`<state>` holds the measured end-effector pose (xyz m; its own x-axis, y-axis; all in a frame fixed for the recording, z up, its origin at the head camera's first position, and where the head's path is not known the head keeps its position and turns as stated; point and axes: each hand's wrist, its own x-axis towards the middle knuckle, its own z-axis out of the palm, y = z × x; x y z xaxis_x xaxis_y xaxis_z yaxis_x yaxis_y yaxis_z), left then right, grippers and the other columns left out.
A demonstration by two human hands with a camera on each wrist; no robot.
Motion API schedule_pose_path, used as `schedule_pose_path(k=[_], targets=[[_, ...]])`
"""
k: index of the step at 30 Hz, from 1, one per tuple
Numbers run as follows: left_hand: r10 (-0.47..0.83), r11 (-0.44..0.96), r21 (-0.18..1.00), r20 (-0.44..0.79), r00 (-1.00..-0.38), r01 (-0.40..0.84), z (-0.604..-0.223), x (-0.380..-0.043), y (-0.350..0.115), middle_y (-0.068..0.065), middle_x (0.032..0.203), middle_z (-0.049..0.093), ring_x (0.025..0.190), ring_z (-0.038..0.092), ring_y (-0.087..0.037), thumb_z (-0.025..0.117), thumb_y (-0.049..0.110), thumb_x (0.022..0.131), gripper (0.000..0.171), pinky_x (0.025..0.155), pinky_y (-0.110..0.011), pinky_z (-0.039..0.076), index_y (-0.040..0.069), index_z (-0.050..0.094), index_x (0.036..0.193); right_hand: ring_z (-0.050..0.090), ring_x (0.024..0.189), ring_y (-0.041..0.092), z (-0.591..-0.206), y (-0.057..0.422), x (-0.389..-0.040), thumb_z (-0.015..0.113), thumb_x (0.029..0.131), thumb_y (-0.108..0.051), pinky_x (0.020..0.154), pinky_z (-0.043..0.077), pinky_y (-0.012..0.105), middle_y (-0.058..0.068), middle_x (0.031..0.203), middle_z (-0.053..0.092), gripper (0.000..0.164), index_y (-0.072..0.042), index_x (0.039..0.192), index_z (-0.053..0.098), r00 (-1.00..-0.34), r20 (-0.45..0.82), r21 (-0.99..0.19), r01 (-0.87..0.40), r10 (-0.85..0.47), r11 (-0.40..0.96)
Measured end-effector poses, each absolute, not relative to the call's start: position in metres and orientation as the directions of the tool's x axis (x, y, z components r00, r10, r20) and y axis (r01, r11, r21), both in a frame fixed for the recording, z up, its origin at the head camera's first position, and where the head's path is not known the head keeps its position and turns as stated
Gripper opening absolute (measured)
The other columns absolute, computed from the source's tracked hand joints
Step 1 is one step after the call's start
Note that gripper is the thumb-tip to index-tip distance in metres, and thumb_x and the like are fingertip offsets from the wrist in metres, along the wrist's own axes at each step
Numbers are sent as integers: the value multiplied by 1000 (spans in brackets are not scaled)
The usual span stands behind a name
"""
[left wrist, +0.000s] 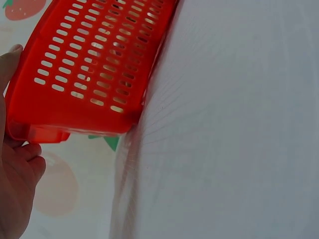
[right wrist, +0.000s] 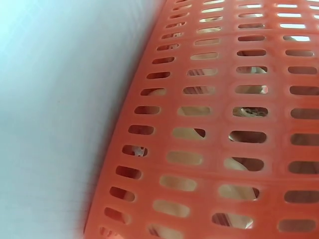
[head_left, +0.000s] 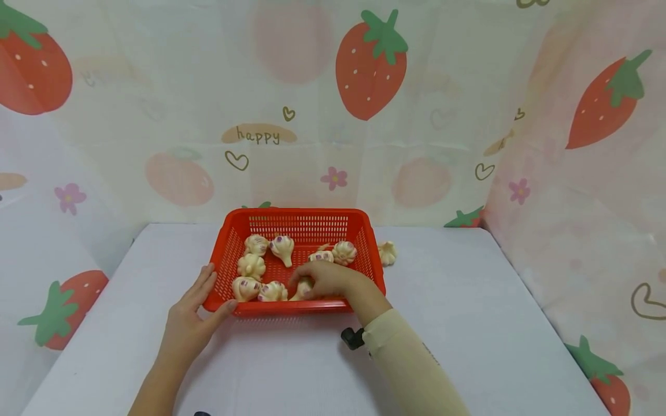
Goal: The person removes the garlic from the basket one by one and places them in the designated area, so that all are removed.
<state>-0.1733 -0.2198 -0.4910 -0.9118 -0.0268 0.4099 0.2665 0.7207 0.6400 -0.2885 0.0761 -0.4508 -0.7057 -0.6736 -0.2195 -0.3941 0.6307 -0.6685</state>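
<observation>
A red plastic basket (head_left: 296, 307) with slotted walls holds several cream-coloured garlic bulbs (head_left: 251, 267) with purplish marks. My left hand (head_left: 189, 320) rests at its front left corner, thumb on the front rim and fingers extended along the left side. In the left wrist view, the thumb and fingertips of that left hand (left wrist: 19, 184) lie against the rim around this corner. Reaching over the front right of the basket, my right hand (head_left: 333, 280) curls its fingers round a garlic bulb (head_left: 303, 288) near the front wall. Its fingers are hidden from the right wrist view by the slotted basket wall (right wrist: 219, 144).
One pale garlic piece (head_left: 387, 253) lies on the white-covered table (head_left: 447, 289), just outside the basket's right wall. Behind stands a strawberry-print curtain (head_left: 322, 144), which also runs along both sides. A small black object (head_left: 352, 338) is at the right wrist.
</observation>
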Motion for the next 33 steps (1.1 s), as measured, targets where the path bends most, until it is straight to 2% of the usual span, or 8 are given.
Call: schedule_pose_path(k=[4,7,11,15,19,24,28,33], targets=[[-24,720,643,399,-917,261,-491,-173,-221,-2,164,38,152,36,-29,80,42,88,84,108,-51,41,7,44,155,57,96,13,-449,76,-288,79,89,-15,82,51,26,-8,99,67,18,-21,105,73,-737,-224,-658,-369,-638,657],[-21,715,647,399,-917,265,-490,-172,-220,-2,164,37,152,35,-28,80,42,89,83,116,-31,37,8,43,155,56,91,14,-447,77,-287,83,85,-15,76,51,26,-5,95,65,22,-19,100,69,-767,-214,-671,-335,-605,662],[-17,713,643,412,-911,278,-489,-172,-220,-3,164,38,152,36,-29,80,41,89,83,108,-4,22,7,44,155,57,97,13,-446,77,-288,86,83,-17,85,53,27,-6,106,65,31,-20,108,68,-789,-157,-676,-352,-593,647],[-18,720,639,410,-912,273,-487,-172,-220,-3,164,38,152,36,-29,80,42,88,83,115,-23,34,7,44,155,55,110,13,-444,77,-288,85,83,-19,96,51,30,-7,123,60,42,-20,123,72,-791,-101,-651,-406,-604,642],[-20,721,642,397,-917,263,-488,-172,-220,-3,164,37,152,35,-28,80,43,89,84,108,-51,41,8,43,155,56,106,16,-446,78,-289,84,85,-18,86,56,28,-3,118,57,29,-18,113,76,-795,-76,-699,-388,-602,601],[-23,717,650,385,-922,253,-490,-173,-220,-2,165,36,153,34,-29,79,45,89,85,108,-54,41,10,42,156,57,99,17,-449,79,-291,83,87,-17,76,58,25,-3,108,58,15,-18,100,77,-810,-65,-773,-328,-583,543],[-25,716,652,382,-924,250,-490,-173,-220,-1,165,35,153,34,-28,78,46,89,85,108,-55,41,11,41,157,58,96,15,-447,79,-291,83,87,-21,83,53,27,-6,101,63,14,-20,100,77,-810,-27,-741,-378,-586,556],[-26,715,651,390,-920,256,-493,-173,-220,-1,165,36,153,35,-28,79,45,89,84,108,-53,41,10,42,156,62,102,16,-444,81,-290,82,89,-26,90,55,32,-10,101,68,17,-21,104,76,-826,29,-755,-388,-563,529]])
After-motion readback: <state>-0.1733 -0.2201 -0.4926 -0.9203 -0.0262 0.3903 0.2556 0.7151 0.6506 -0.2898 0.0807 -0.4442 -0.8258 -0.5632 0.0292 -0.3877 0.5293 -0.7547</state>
